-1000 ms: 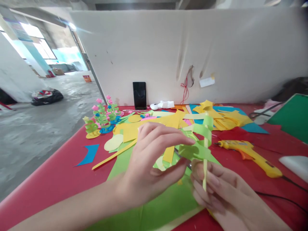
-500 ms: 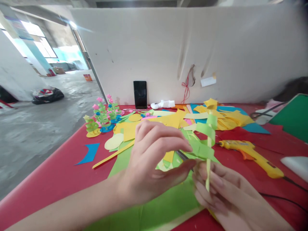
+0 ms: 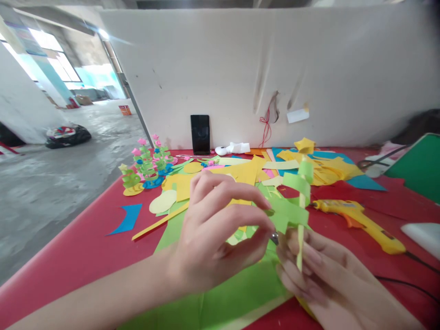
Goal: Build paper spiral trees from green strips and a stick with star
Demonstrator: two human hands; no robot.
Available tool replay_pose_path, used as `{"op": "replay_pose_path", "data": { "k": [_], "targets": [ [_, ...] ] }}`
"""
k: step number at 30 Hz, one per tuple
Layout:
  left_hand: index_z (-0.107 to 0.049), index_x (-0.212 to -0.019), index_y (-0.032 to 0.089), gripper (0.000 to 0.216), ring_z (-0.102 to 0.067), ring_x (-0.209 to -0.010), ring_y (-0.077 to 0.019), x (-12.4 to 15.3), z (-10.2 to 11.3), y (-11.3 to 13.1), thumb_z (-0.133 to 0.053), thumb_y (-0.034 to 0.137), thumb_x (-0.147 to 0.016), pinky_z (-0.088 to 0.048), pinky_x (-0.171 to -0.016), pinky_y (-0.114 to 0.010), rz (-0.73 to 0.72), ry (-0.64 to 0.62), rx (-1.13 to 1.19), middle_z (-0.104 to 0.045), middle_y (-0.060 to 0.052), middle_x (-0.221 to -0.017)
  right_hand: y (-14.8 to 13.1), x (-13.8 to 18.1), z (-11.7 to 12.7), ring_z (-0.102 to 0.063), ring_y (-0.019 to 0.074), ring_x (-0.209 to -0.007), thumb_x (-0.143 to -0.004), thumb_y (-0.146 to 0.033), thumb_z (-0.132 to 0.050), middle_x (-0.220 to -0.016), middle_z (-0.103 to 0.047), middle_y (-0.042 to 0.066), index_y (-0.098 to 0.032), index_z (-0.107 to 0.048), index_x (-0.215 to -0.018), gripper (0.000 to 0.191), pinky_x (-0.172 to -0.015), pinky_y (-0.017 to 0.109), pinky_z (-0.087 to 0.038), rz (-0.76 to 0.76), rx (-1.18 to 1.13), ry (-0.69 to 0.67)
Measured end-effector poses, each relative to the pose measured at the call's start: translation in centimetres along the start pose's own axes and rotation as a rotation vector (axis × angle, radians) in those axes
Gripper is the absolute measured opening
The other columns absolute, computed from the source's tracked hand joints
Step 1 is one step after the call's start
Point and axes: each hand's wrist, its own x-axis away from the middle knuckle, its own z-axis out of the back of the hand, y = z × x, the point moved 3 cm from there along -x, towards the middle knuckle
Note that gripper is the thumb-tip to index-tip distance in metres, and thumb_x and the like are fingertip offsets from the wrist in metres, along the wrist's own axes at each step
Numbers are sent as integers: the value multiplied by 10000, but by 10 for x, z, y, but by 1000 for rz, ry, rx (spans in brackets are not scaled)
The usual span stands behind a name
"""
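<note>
My right hand point(image 3: 319, 270) is closed around the pale yellow stem of a paper plant point(image 3: 302, 201). The plant stands upright, with curled light green strips along the stem and a yellow star on top. A small dark metal part point(image 3: 274, 237) shows between my two hands; the rest of that tool is hidden. My left hand point(image 3: 223, 229) is just left of the plant, its index finger and thumb brought together at the metal part and the lower green strip. What sits between those fingertips is hidden. Something yellow shows below my right hand.
A yellow glue gun point(image 3: 360, 220) lies on the red table point(image 3: 85, 238) at right, its cord trailing. Coloured paper pieces and green sheets point(image 3: 213, 302) spread across the middle. Finished paper plants point(image 3: 147, 169) stand at left; a phone point(image 3: 200, 134) leans on the white panel point(image 3: 206, 59).
My left index finger has come down and closed toward the thumb. The dark tool's long part is now hidden behind the fingers. The paper plant has shifted slightly right.
</note>
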Motion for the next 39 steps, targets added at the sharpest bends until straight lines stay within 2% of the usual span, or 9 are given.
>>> {"op": "replay_pose_path", "data": {
  "k": [8, 12, 16, 19, 23, 26, 30, 34, 39],
  "targets": [
    [-497, -734, 242, 198, -512, -726, -179, 3, -1, -1, -606, 103, -644, -389, -665, -387, 24, -41, 73, -712, 34, -859, -3, 1, 1, -221, 57, -460, -719, -388, -676, -490, -340, -48, -238, -626, -664, 168, -479, 240, -185, 10, -9, 17],
    [-496, -764, 232, 212, -496, -732, -174, 5, -2, -2, -589, 80, -650, -388, -679, -379, 42, -73, 154, -696, 22, -824, -9, 2, -1, -240, 46, -464, -695, -367, -700, -570, -406, -36, -230, -626, -657, 161, -470, 233, -192, 37, -17, 57],
    [-497, -776, 213, 233, -494, -714, -164, 5, -6, -3, -620, 70, -638, -389, -689, -364, 100, -125, 225, -653, 0, -757, -12, 2, -1, -233, 46, -455, -703, -366, -692, -556, -371, -44, -213, -607, -632, 189, -452, 229, -196, 71, -3, 81],
    [-499, -747, 206, 212, -487, -681, -157, 4, -11, -4, -671, 131, -649, -399, -685, -352, 139, -159, 265, -625, -5, -699, -10, 1, 1, -249, 51, -474, -678, -372, -713, -578, -397, -38, -214, -619, -657, 185, -445, 217, -220, 63, 0, 108],
    [-508, -745, 198, 218, -485, -680, -167, 6, -12, -7, -705, 222, -656, -403, -695, -357, 247, -156, 332, -595, -22, -688, -8, 2, 2, -281, 61, -493, -659, -390, -725, -597, -432, -26, -226, -641, -688, 187, -448, 208, -270, 34, 4, 109],
    [-554, -789, 182, 180, -494, -686, -167, 7, -11, -8, -693, 209, -680, -397, -698, -354, 299, -159, 368, -606, -27, -702, -8, 2, 2, -303, 56, -499, -662, -390, -724, -598, -437, -27, -227, -650, -694, 182, -451, 193, -282, 31, 13, 97],
    [-619, -781, 158, 121, -482, -668, -154, 3, -10, -5, -692, 160, -685, -389, -688, -346, 260, -191, 381, -645, -22, -682, -8, 1, 3, -369, 83, -507, -652, -411, -720, -574, -444, -23, -222, -643, -721, 216, -473, 221, -340, 37, 61, 147],
    [-633, -681, 149, 64, -495, -634, -143, 0, -11, -3, -696, 147, -688, -387, -720, -362, 237, -201, 337, -650, -16, -610, -9, -1, 3, -442, 128, -537, -605, -478, -720, -567, -470, -11, -218, -634, -761, 316, -493, 263, -385, 97, 84, 187],
    [-640, -656, 138, 73, -515, -635, -132, -1, -11, -2, -692, 90, -674, -403, -739, -359, 248, -174, 351, -663, -24, -631, -7, -2, 3, -422, 123, -521, -616, -499, -699, -554, -458, -12, -219, -625, -737, 314, -479, 261, -372, 136, 97, 184]
  ]
}}
